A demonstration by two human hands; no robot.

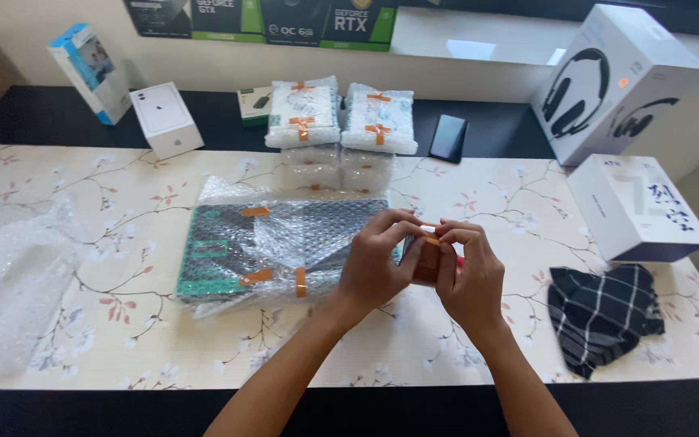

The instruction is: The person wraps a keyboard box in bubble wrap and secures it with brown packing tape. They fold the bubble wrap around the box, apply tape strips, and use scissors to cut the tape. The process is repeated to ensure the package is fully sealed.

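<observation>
Orange tape is what both hands work at: the left hand [378, 263] and right hand [467, 271] meet with fingertips pinched on a small roll of orange tape [428, 257], mostly hidden between them. Picking the free end cleanly probably needs a fingernail at the edge and a steady grip on the roll. Just left of the roll lies a flat green-and-black box in bubble wrap [273, 247], taped with orange strips. Well right of the roll rests a dark checked cloth [604, 311].
</observation>
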